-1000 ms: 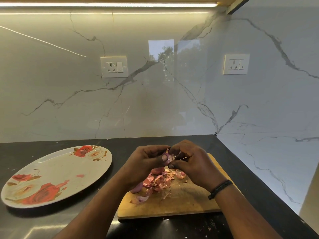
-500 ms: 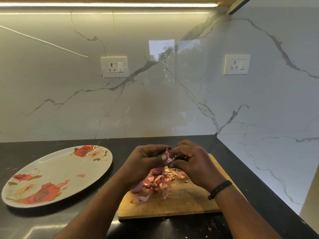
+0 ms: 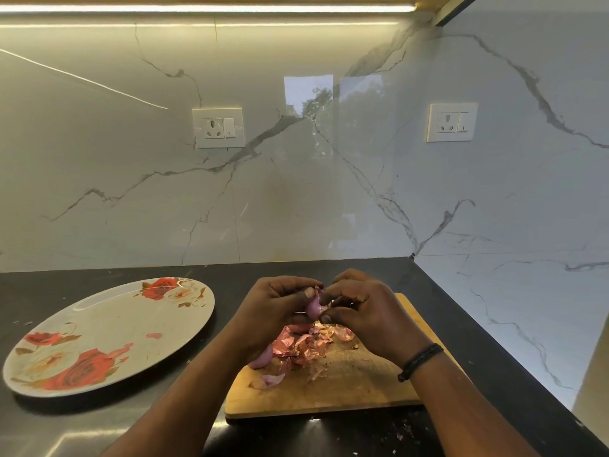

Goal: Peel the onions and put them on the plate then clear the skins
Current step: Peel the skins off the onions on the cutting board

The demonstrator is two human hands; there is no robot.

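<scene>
My left hand (image 3: 276, 305) grips small purple onion (image 3: 314, 306), fingers curled round it, held above worn wooden cutting board (image 3: 346, 387). My right hand (image 3: 365, 311) pinches onion's top and side. Pile of pink papery skins (image 3: 303, 347) on board beneath. Rose-patterned oval plate (image 3: 108, 334) sits left on black surface (image 3: 461, 324), apart from board.

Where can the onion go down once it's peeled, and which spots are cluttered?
The plate is nearly bare between its rose prints, holding only a small pink scrap. The dark counter between plate and cutting board is open. The board's near edge is free; its middle is crowded with skins under both hands.
</scene>
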